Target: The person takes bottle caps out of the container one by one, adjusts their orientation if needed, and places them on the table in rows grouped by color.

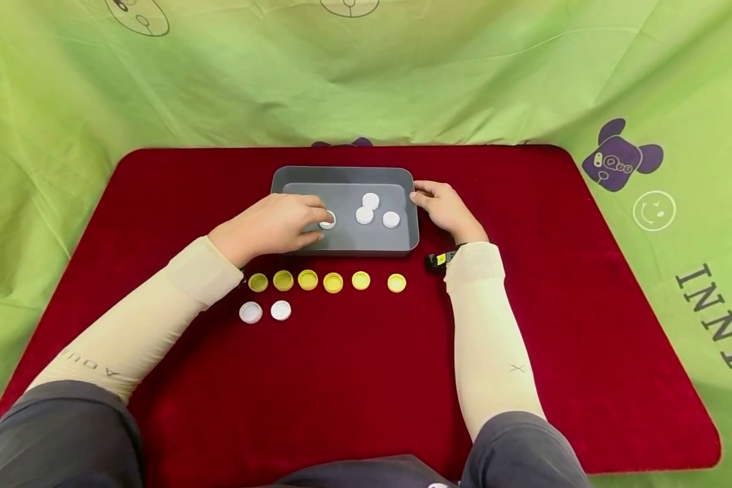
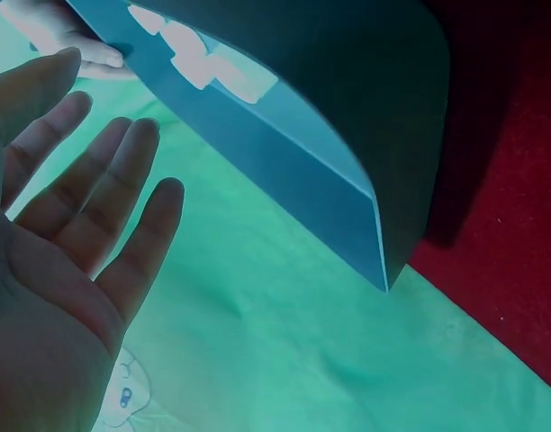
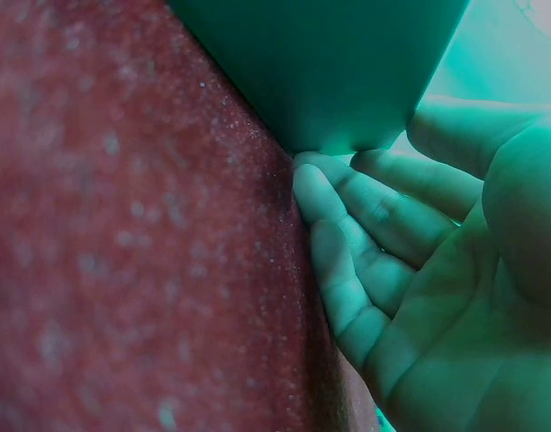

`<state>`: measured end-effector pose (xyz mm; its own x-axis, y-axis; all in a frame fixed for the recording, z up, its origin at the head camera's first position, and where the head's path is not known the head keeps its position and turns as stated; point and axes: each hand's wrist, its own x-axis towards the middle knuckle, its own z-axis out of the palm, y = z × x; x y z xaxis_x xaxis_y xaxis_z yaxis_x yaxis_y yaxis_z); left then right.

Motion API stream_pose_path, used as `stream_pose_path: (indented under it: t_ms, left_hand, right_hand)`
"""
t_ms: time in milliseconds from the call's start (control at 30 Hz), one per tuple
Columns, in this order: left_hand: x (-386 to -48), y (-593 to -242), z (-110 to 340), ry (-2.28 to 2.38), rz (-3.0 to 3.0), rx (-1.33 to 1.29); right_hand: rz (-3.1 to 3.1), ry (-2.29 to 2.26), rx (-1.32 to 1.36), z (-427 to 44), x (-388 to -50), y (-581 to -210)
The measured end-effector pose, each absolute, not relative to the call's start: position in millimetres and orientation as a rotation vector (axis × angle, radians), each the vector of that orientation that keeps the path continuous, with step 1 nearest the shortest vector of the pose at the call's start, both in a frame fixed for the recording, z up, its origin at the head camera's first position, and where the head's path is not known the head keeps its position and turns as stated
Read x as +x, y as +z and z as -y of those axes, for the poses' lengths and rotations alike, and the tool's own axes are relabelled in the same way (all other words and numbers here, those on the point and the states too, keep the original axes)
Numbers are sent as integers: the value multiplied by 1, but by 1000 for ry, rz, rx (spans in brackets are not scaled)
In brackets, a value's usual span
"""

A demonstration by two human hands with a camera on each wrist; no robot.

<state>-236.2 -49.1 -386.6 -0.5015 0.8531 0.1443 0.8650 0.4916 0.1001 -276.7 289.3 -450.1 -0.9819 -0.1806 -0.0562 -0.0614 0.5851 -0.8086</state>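
Reaching over gray tray [image 1: 349,194] with left hand [image 1: 274,225], spreading fingers loosely at 1 white cap [image 1: 327,224] lying inside; cannot tell whether touching it. Touching tray's right end with loosely extended fingers of right hand [image 1: 449,211].

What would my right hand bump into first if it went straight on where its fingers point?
The side wall of the grey rectangular tray, plastic or metal; your right hand seems to be touching it, though the exact contact is hard to judge.
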Motion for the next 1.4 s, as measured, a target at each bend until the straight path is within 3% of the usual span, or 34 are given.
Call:
stream_pose_path:
  t_ms: [1400]
  left_hand:
    - [-277, -397, 32, -179, 2874, -1486]
  right_hand:
    - [-2675, -1411, -229, -290, -276, -450]
